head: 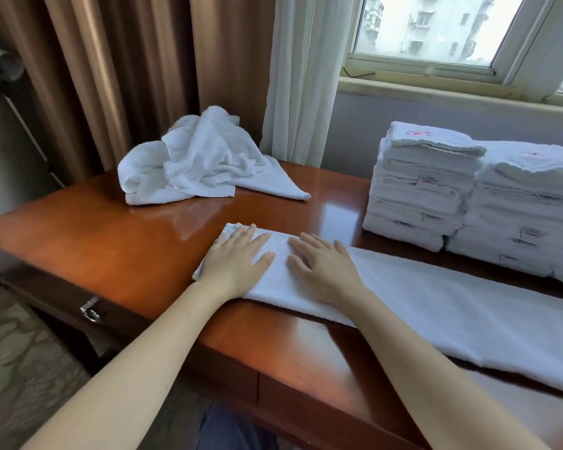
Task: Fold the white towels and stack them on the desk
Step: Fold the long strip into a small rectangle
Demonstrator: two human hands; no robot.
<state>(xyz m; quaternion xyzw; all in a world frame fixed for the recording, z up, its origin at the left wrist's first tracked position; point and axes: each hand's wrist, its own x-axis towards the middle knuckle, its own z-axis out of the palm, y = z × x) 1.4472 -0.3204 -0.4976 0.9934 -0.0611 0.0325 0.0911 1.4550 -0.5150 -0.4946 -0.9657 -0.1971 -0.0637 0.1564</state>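
Observation:
A long white towel [436, 306] lies folded into a narrow strip across the reddish wooden desk [111, 235], running from the middle to the right edge of view. My left hand [238, 258] presses flat on the strip's left end, fingers straight. My right hand [322, 271] lies flat on the towel just beside it, fingers spread. A crumpled heap of white towels [195, 160] sits at the back left of the desk. Two stacks of folded white towels [426, 186] stand at the back right.
Brown curtains [111, 76] and a white sheer curtain [299, 69] hang behind the desk, with a window [436, 30] at the upper right. A drawer with a metal handle [91, 310] faces the front left. Patterned carpet [23, 368] lies below.

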